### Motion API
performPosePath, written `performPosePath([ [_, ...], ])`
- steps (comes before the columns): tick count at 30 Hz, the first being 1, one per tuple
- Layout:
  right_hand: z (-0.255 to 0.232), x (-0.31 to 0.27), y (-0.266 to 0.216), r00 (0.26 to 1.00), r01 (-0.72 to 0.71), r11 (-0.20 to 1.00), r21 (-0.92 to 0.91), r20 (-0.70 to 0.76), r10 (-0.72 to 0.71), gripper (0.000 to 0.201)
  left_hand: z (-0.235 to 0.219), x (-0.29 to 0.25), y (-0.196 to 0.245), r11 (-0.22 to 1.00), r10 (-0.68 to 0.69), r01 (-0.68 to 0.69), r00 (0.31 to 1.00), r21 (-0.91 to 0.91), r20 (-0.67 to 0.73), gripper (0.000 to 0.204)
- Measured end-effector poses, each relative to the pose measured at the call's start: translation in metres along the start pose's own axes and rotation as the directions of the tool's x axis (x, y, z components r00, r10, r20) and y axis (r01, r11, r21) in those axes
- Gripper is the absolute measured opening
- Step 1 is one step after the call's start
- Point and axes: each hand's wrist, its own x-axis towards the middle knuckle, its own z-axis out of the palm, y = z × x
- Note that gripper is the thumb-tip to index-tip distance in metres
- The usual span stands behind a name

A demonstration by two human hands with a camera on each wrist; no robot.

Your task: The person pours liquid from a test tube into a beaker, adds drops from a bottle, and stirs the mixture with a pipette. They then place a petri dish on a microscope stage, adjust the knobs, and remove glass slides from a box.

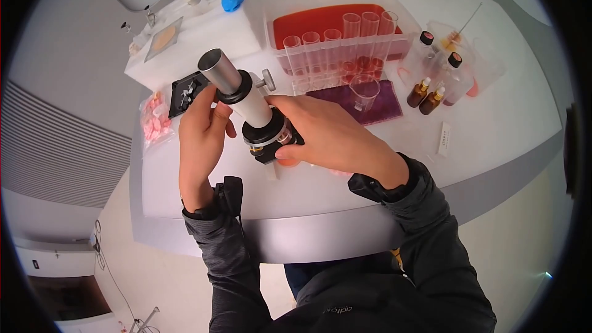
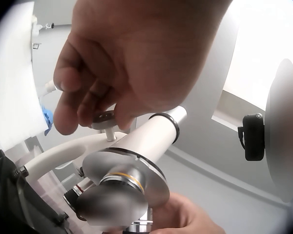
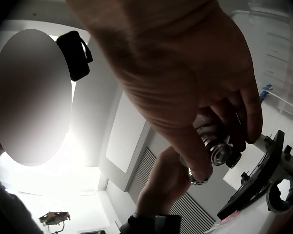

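Observation:
A white monocular microscope [image 1: 254, 106] with a silver eyepiece tube [image 1: 221, 73] stands tilted between both hands at the table's front. My left hand [image 1: 202, 132] is on the left of the tube; in the left wrist view its thumb and fingers pinch a round focus knob [image 2: 105, 117]. On the right, my right hand [image 1: 327, 132] holds the revolving nosepiece, its thumb against the objective lenses [image 3: 219, 155]. Another focus knob [image 1: 267, 80] sticks out on the right of the tube, untouched. The black stage [image 3: 256, 183] shows below the lenses in the right wrist view.
Behind stand a clear tub [image 1: 404, 9] of red liquid and several test tubes [image 1: 333, 55]. A small beaker [image 1: 364, 92] is on a purple mat [image 1: 385, 102]. Dropper bottles [image 1: 419, 92] and black-capped bottles [image 1: 454, 74] are at right, a white foam box [image 1: 185, 43] at back left.

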Motion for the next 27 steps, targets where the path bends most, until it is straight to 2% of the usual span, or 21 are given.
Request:
performPosePath([
  [6, 0.001, 0.0, 0.001, 1.0, 0.013, 1.0, -0.002, -0.009, -0.013, 0.072, 0.0, 0.004, 0.005, 0.989, -0.145, 0.143, 0.988, 0.049, 0.047, 0.03],
  [9, 0.0, 0.0, -0.001, 1.0, 0.012, 1.0, 0.001, -0.009, -0.012, 0.073, -0.001, 0.004, 0.004, 0.986, -0.166, 0.164, 0.985, 0.035, 0.041, 0.029],
  [12, -0.001, 0.0, -0.001, 1.0, 0.009, 1.0, 0.017, -0.007, -0.009, 0.072, 0.001, 0.0, 0.011, 0.999, -0.044, 0.044, 0.999, -0.021, 0.003, 0.028],
  [14, -0.001, 0.0, -0.002, 1.0, 0.003, 1.0, 0.026, -0.002, -0.003, 0.072, -0.001, -0.002, 0.013, 1.0, -0.022, 0.022, 1.0, 0.002, 0.007, 0.027],
  [18, 0.004, 0.001, 0.005, 0.99, 0.118, 0.993, -0.011, -0.079, -0.118, 0.061, 0.002, -0.001, 0.01, 1.0, 0.027, -0.027, 1.0, 0.0, -0.006, 0.026],
  [20, 0.005, 0.001, 0.007, 0.986, 0.138, 0.99, -0.025, -0.095, -0.14, 0.061, 0.004, 0.0, 0.007, 1.0, 0.017, -0.016, 1.0, 0.017, -0.014, 0.026],
  [23, -0.001, 0.0, -0.001, 1.0, 0.011, 1.0, 0.001, -0.01, -0.011, 0.072, 0.004, 0.001, 0.007, 0.999, -0.002, 0.002, 1.0, 0.048, -0.003, 0.031],
  [27, -0.002, 0.0, -0.002, 1.0, 0.018, 1.0, 0.012, -0.006, -0.018, 0.072, 0.003, 0.002, 0.007, 0.994, -0.061, 0.06, 0.998, 0.096, 0.006, 0.044],
])
